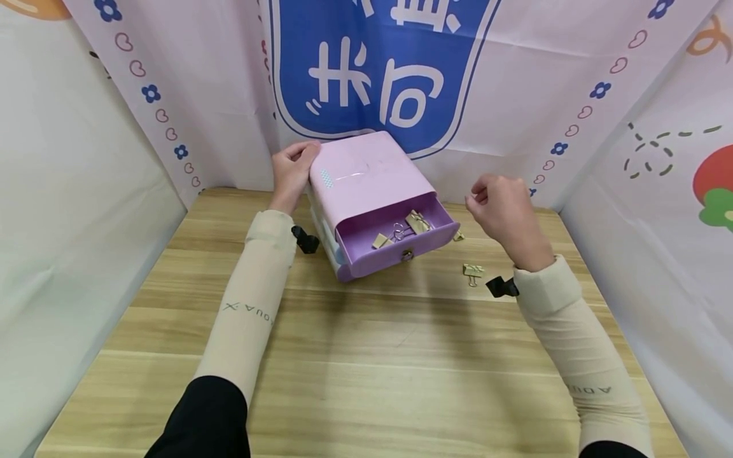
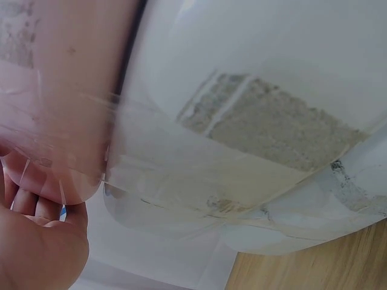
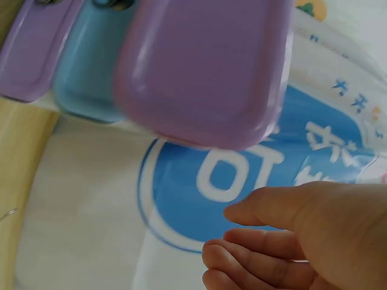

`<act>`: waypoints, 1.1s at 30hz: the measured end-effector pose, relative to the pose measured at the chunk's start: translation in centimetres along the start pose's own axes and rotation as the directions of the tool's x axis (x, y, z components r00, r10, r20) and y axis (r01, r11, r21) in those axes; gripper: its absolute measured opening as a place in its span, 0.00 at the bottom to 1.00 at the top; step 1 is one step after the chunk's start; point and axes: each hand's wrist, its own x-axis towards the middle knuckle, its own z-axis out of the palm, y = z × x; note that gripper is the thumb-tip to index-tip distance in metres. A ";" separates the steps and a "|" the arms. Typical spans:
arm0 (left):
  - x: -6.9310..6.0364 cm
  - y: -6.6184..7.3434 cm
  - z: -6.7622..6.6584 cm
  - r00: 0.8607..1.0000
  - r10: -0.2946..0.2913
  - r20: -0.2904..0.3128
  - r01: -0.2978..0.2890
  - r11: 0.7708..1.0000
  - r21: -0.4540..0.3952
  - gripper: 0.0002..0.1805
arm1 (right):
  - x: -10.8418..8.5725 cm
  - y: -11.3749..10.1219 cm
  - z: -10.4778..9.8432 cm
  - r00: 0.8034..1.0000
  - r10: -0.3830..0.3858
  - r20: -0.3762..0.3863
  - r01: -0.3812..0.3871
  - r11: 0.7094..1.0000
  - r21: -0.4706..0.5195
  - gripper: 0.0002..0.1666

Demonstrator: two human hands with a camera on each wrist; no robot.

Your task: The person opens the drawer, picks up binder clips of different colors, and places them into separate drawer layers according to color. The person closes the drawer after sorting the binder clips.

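A small desktop drawer cabinet (image 1: 375,172) with a pink top stands on the table. Its top drawer (image 1: 380,257) is pulled out and contains several gold binder clips (image 1: 418,221). At the cabinet's back left corner, my left hand (image 1: 291,173) holds the edge; the left wrist view shows its fingers curled against the pink shell (image 2: 66,121). My right hand (image 1: 505,213) hovers right of the drawer with loosely bent fingers and nothing in them. In the right wrist view, the thumb is apart from the fingers. Below that hand, a gold binder clip (image 1: 473,271) lies on the table.
Another binder clip (image 1: 459,236) lies by the drawer's right corner, partly hidden. Behind the cabinet hangs a printed cloth (image 1: 504,121), and white sheets (image 1: 647,242) flank the wooden table (image 1: 366,381). Lower blue and purple drawers (image 3: 91,66) are closed beneath the pulled-out one.
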 end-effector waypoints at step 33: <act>0.2 -0.3 -0.1 1.000 0.009 0.005 -0.009 1.000 -0.016 0.15 | 3.9 9.7 11.6 0.937 0.125 0.325 -0.093 0.989 -0.115 0.20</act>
